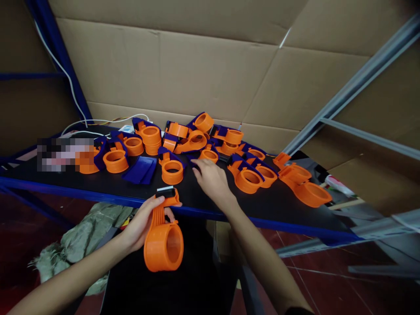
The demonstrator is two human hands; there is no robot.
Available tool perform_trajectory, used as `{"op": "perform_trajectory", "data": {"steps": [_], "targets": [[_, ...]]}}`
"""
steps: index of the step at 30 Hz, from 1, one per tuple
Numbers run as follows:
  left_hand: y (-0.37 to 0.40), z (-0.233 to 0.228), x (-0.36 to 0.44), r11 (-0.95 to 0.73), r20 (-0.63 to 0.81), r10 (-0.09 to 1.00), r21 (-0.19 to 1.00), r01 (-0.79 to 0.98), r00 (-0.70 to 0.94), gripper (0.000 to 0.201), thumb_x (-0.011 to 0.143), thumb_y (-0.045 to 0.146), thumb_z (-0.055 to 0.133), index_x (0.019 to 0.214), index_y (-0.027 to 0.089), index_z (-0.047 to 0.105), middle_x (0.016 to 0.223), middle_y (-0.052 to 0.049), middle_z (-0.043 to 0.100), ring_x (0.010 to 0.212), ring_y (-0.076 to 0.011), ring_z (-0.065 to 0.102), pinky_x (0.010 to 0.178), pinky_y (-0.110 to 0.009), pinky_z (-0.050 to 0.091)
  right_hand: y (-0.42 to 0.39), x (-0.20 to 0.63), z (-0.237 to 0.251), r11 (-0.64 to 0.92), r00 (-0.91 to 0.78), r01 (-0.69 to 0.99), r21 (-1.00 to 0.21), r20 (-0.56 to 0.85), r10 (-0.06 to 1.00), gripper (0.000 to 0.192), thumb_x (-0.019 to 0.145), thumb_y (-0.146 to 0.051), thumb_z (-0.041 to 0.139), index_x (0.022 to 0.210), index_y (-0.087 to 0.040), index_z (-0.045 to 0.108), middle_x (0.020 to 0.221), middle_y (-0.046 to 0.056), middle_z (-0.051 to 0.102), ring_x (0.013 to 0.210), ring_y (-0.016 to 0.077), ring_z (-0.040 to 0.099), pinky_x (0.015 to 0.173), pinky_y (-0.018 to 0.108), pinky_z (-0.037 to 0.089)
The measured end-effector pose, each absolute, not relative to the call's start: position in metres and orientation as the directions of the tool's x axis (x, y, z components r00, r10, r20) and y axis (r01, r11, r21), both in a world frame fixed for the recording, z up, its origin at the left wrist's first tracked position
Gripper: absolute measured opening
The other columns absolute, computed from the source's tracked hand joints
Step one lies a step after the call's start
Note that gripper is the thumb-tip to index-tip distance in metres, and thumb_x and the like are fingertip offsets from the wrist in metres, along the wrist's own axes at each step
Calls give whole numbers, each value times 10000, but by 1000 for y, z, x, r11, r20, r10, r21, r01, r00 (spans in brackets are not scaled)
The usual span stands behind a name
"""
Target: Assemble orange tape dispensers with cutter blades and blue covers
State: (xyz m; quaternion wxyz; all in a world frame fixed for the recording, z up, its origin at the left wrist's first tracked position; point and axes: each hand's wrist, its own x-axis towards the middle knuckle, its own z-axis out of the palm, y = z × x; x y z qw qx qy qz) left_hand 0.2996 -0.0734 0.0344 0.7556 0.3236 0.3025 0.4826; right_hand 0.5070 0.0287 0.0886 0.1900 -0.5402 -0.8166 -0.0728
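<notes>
Orange plastic fills the left hand (142, 223), which is clenched round the neck of a tape-dispenser body (163, 236) held just below the desk (98, 192) edge, serrated cutter uppermost. Beyond it the right hand (210, 177) lies open on the desk among loose dispensers; judging by this, a part is being picked, calling for a clean pinch. What its fingertips touch is unclear, and a patch at far left is blurred.

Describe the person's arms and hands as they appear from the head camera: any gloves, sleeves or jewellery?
Both hands are bare: no gloves, and no rings or watch that show, on the left hand or the right hand. Both forearms are uncovered; only a dark edge, perhaps a sleeve, shows by the right elbow at the picture's bottom.
</notes>
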Motion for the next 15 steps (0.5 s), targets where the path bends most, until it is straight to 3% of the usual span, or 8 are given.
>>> {"op": "perform_trajectory", "data": {"steps": [2, 7, 11, 15], "targets": [[-72, 33, 298, 339, -153, 918, 780, -526, 365, 341, 909, 411, 595, 1036, 99, 651, 697, -77, 682, 580, -174, 628, 555, -259, 511, 49, 505, 86, 368, -355, 930, 13, 303, 884, 383, 953, -160, 494, 1322, -182, 593, 1246, 169, 645, 1161, 294, 604, 880, 376, 514], [-69, 32, 298, 312, -126, 920, 809, -498, 371, 317, 910, 399, 585, 1012, 106, 653, 655, -68, 666, 537, -155, 597, 515, -236, 488, 56, 499, 76, 417, -414, 908, 44, 242, 877, 425, 885, -44, 506, 1287, -149, 596, 1198, 195, 638, 1155, 310, 593, 860, 358, 500], [-70, 33, 298, 303, -126, 920, 828, -471, 370, 326, 911, 402, 582, 1002, 98, 659, 647, -70, 662, 525, -147, 586, 504, -226, 474, 50, 503, 80, 488, -478, 873, 8, 220, 851, 286, 929, -145, 543, 1200, -162, 632, 1162, 167, 634, 1111, 290, 604, 843, 344, 487], [-69, 32, 298, 315, -136, 917, 823, -472, 375, 307, 903, 395, 598, 998, 110, 659, 635, -60, 655, 539, -152, 593, 526, -233, 482, 58, 513, 87, 543, -522, 835, -91, 182, 833, 249, 906, -193, 638, 1154, -207, 664, 1068, 89, 656, 956, 200, 639, 795, 282, 474]]}}
